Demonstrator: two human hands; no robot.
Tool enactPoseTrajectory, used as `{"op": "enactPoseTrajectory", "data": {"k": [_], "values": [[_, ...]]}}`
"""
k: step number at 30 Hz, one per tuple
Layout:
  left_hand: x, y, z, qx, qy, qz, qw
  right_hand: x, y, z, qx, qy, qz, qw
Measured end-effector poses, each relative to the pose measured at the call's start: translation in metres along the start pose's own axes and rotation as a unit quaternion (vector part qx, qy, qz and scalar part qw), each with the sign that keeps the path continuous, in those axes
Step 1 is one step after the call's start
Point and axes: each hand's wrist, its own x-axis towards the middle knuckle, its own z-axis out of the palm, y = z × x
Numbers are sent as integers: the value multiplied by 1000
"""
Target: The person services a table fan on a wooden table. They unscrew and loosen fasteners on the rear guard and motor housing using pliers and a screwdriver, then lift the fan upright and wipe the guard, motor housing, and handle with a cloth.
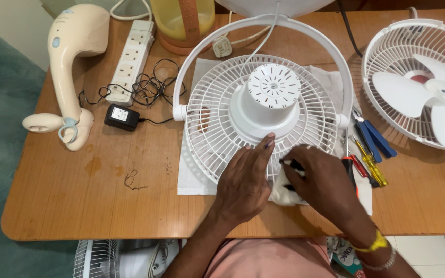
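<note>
Fan grille (217,128), white and lying on a cloth (194,177) mid-table (78,206), is steadied by the left hand (244,183), fingers flat and unclenched, while the right hand (321,183) grips a dark tool (293,166) at its near rim.

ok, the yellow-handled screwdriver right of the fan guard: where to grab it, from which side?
Take the yellow-handled screwdriver by the yellow handle, coming from above with the right hand, which is nearest. It lies flat on the table, running diagonally, packed against the red-handled tool and the blue-handled pliers, so a pinch from the sides looks blocked; its lower end seems the freest.
</note>
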Motion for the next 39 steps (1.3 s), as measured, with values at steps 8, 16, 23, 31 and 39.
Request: {"op": "enactPoseTrajectory", "data": {"k": [8, 16, 23, 31, 39], "values": [[1, -1, -2, -9, 5, -6, 1000, 2, 7, 12, 144, 74, 5, 987], [-1, -2, -2, -24, 12, -5, 1000, -12, 2, 12, 66, 44, 10, 997], [0, -1, -2, -34, 21, 2, 999, 5, -2, 18, 10, 86, -73, 994], [1, 4, -9, -150, 61, -60, 985, -11, 16, 3, 408, 60, 158, 897], [-9, 54, -20, -302, 145, -174, 926, -35, -14, 24, 334, 74, -134, 930]]}}
